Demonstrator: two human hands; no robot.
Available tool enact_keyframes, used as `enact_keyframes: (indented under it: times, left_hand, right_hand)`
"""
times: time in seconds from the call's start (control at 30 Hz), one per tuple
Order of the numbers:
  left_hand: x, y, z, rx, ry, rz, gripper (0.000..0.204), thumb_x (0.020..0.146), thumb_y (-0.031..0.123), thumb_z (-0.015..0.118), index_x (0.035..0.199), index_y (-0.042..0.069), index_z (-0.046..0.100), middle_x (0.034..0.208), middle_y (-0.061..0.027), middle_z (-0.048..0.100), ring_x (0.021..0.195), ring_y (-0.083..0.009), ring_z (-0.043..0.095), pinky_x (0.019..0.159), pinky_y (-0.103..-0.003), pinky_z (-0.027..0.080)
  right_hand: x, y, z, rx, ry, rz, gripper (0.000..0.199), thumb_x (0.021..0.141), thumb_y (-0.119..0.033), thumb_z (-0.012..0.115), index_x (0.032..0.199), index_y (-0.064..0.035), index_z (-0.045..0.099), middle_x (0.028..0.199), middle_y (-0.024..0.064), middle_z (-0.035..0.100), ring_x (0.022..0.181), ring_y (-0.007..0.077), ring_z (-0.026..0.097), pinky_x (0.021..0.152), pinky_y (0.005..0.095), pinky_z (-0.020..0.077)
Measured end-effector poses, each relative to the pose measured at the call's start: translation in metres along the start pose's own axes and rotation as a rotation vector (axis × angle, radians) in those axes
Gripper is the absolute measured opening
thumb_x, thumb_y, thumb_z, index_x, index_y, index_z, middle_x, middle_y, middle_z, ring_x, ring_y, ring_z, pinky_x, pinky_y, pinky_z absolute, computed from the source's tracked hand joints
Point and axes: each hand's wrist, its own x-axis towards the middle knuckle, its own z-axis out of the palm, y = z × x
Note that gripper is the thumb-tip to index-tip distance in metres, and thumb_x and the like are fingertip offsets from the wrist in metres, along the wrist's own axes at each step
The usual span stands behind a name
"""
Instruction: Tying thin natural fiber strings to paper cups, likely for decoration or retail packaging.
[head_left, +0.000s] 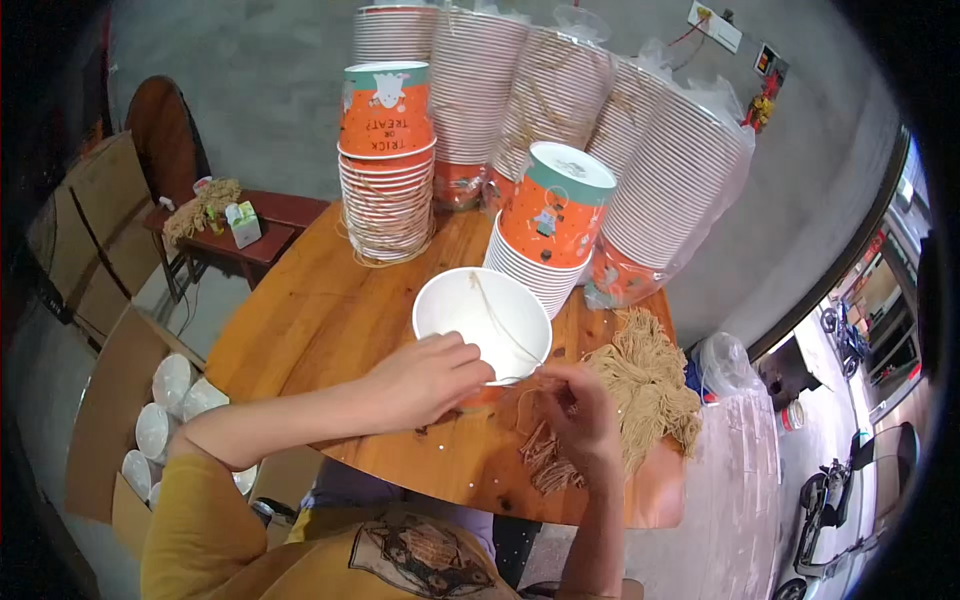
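A white paper bucket (480,318) is held upright on the round wooden worktop (320,320), close to the near edge, so that its open mouth faces up. It is steadied at the near rim by the left hand (425,378), whose fingers are curled over the rim, thumb outside. A thin twine string (497,320) is seen running across the inside of the bucket, apparently a handle being fitted. The right hand (578,415) is held just beside the bucket, fingers pinched together on what looks like the string's end; the exact grip cannot be made out. A heap of cut twine (648,385) is kept right of that hand, within easy reach, with a smaller bundle of darker pieces (545,455) below it. Behind, tall nested stacks of orange-and-white buckets (388,170) are stood upside down, some wrapped in clear plastic (690,190). A cardboard box (150,440) of white buckets is set on the floor at the left.
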Motion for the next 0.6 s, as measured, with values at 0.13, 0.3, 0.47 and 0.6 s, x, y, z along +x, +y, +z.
enact_keyframes:
  times: [0.13,0.3,0.47,0.6]
  left_hand:
    - [-0.013,-0.006,-0.013,0.141,0.135,0.025,0.021,0.075,0.006,0.062,0.096,0.008,0.058,0.096,-0.0067,0.055,0.1,-0.0271,0.053,0.09,-0.041,0.04]
    - [-0.031,-0.02,-0.008,-0.092,0.165,-0.032,0.017,0.079,0.001,0.059,0.094,0.007,0.059,0.098,-0.0092,0.056,0.106,-0.0283,0.054,0.093,-0.041,0.039]
    - [-0.028,-0.017,-0.003,-0.399,0.169,-0.258,0.006,0.088,0.01,0.06,0.093,0.008,0.061,0.09,-0.0079,0.057,0.096,-0.0246,0.056,0.091,-0.039,0.037]
    - [-0.013,-0.002,0.012,-0.263,0.334,-0.485,0.016,0.084,0.026,0.067,0.086,0.01,0.063,0.078,-0.001,0.057,0.078,-0.0174,0.05,0.087,-0.034,0.028]
  right_hand:
    - [0.02,-0.016,-0.01,-0.347,-0.016,-0.264,0.005,0.079,-0.002,0.067,0.084,-0.0044,0.066,0.072,0.0091,0.055,0.07,0.0242,0.057,0.063,0.0323,0.0466]
    - [0.047,-0.026,0.035,-0.257,0.11,-0.393,0.006,0.081,-0.008,0.065,0.086,-0.006,0.061,0.08,0.0105,0.058,0.075,0.0294,0.059,0.066,0.0359,0.0495]
    - [0.049,-0.016,0.065,-0.163,0.169,-0.224,0.006,0.083,-0.006,0.064,0.086,-0.0065,0.059,0.083,0.0098,0.061,0.071,0.0301,0.063,0.061,0.0386,0.0512]
    - [0.05,-0.019,0.072,-0.14,0.205,-0.212,0.008,0.082,-0.004,0.065,0.086,-0.006,0.058,0.082,0.0102,0.061,0.071,0.0298,0.063,0.062,0.0375,0.0515]
